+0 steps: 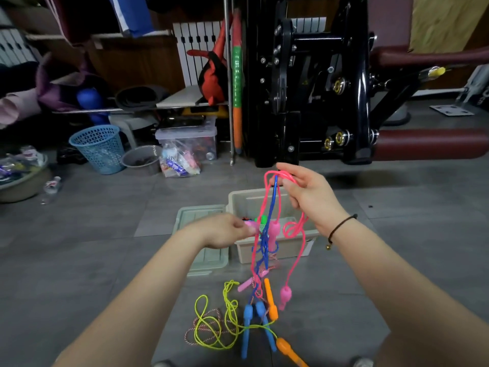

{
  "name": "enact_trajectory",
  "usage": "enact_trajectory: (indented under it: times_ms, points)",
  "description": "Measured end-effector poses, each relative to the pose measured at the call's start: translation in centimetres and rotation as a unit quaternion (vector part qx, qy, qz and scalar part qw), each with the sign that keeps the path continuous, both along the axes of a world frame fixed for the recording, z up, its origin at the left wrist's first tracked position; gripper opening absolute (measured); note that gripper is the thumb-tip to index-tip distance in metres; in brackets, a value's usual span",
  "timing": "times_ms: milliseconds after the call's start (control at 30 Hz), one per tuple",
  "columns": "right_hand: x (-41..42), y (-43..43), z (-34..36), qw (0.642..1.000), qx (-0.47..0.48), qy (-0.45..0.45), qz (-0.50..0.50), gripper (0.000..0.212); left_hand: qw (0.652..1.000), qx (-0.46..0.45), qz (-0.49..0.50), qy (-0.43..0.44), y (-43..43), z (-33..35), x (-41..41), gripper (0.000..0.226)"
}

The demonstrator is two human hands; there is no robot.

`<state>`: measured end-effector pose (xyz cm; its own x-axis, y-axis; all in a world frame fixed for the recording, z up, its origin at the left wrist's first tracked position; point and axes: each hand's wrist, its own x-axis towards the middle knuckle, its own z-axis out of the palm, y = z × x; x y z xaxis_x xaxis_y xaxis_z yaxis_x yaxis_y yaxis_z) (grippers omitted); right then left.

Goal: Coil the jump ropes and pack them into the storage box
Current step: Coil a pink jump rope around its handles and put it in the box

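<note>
Gripping pink rope (275, 207) – right hand (308, 193) | left hand (225, 230) pinching pink handle (250, 224)

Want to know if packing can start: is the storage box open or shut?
Open. The storage box has no lid on it; its lid lies flat on the floor beside it, and handles already show inside.

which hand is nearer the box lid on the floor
Left. The left hand hovers over the lid's right edge; the right hand is raised beyond the storage box, holding rope loops.
</note>
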<state>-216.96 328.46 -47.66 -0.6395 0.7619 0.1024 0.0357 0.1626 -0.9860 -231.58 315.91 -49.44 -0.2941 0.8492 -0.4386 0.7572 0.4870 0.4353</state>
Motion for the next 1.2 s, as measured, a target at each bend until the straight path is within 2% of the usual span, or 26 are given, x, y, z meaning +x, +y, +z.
enact_trajectory:
  times_ms: [67,133,233,300,367,433,467,500,567,633,733,900,967,1000,1033,1100,1133,1200]
  points:
    - [0.1,0.4,-0.2,0.998,0.05,-0.026,-0.016,0.034,0.997,-0.045,-0.017,0.055,-0.1,-0.6,-0.2,0.049]
    - [0.4,0.6,-0.2,0.993,0.106,-0.043,-0.005,0.034,0.996,-0.053,-0.026,0.069,-0.1,-0.9,-0.3,0.047]
    - [0.8,0.4,0.1,0.969,0.235,-0.076,0.003,0.034,0.997,0.053,-0.016,0.062,0.0,-0.6,-0.1,0.044]
    - [1.0,0.0,0.5,0.955,0.292,-0.059,0.005,0.035,0.984,0.177,0.033,-0.009,0.1,-0.2,0.4,0.056]
    - [1.2,-0.5,0.9,0.949,0.315,-0.023,0.011,0.039,0.948,0.284,0.071,-0.126,0.4,0.2,1.1,0.071]
    - [1.3,-1.3,1.6,0.944,0.328,0.003,0.028,0.044,0.919,0.332,0.092,-0.191,0.8,0.4,2.0,0.08]
    - [1.4,-1.7,1.9,0.942,0.332,0.008,0.039,0.046,0.914,0.341,0.097,-0.195,1.1,0.4,2.4,0.081]
    - [1.6,-1.9,2.0,0.942,0.333,0.009,0.047,0.047,0.915,0.347,0.097,-0.184,1.4,0.5,2.7,0.076]
    - [1.7,-2.0,1.9,0.942,0.331,0.011,0.055,0.048,0.918,0.351,0.101,-0.154,2.0,0.4,2.8,0.046]
    - [1.7,-1.9,1.6,0.947,0.317,0.017,0.053,0.048,0.916,0.327,0.133,-0.189,2.3,0.5,3.0,0.016]
    - [1.4,-1.1,0.7,0.959,0.283,0.009,0.028,0.046,0.891,0.312,0.18,-0.276,2.5,1.1,3.0,0.022]
    - [1.1,0.9,-1.3,0.945,0.285,-0.138,-0.08,0.046,0.82,0.355,0.21,-0.396,2.8,2.8,2.6,0.023]
    - [0.9,0.6,-1.5,0.965,0.217,-0.107,-0.106,0.028,0.773,0.365,0.227,-0.468,3.0,3.2,2.5,0.024]
    - [0.8,0.3,-1.3,0.982,0.152,-0.067,-0.09,0.016,0.746,0.368,0.239,-0.502,3.1,3.4,2.5,0.024]
    - [0.6,-0.2,-1.0,0.996,0.072,-0.026,-0.049,0.014,0.718,0.37,0.251,-0.533,3.2,3.5,2.4,0.024]
    - [0.5,-1.0,-0.8,0.994,-0.075,-0.002,0.076,0.03,0.671,0.377,0.268,-0.579,3.4,3.5,2.1,0.024]
    - [0.5,-1.4,-0.8,0.986,-0.092,-0.02,0.137,0.03,0.652,0.381,0.27,-0.597,3.5,3.5,1.9,0.024]
    - [0.7,-2.3,-1.5,0.968,-0.057,-0.084,0.229,0.03,0.627,0.383,0.272,-0.621,3.5,3.4,1.6,0.025]
